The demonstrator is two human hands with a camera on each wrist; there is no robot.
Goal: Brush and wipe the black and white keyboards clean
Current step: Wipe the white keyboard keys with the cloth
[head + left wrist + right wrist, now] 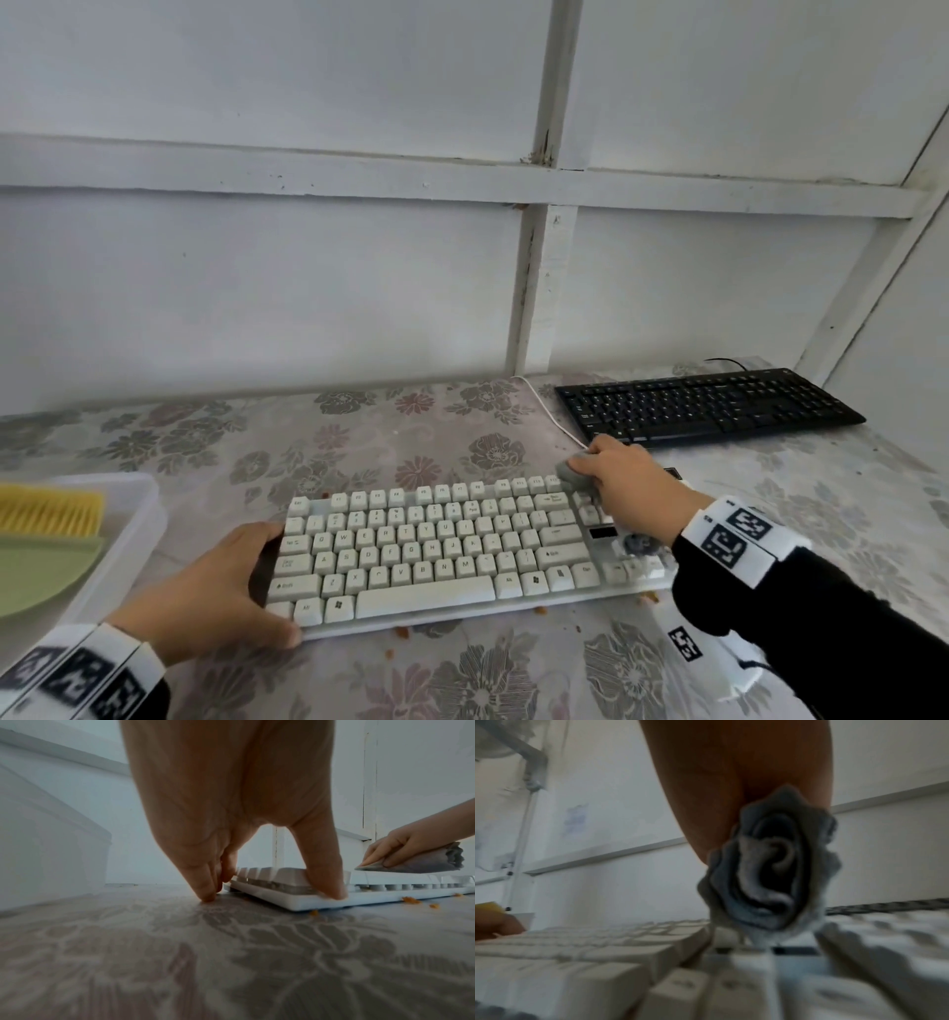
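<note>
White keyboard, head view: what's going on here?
A person is at the wiping step on the white keyboard. The right hand holds a bunched grey cloth at the keyboard's back right area. The left hand braces the left end, thumb on the front edge, fingertips on the table. Orange crumbs lie along the front edge. The black keyboard sits behind to the right, untouched. A yellow brush lies in a clear tray on the left.

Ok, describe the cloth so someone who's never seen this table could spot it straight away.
On the flowered table, find the white keyboard nearest the person. Toward its far right end the right hand grips a bunched grey cloth. It is the only soft, crumpled thing there, darker than the pale keys.
</note>
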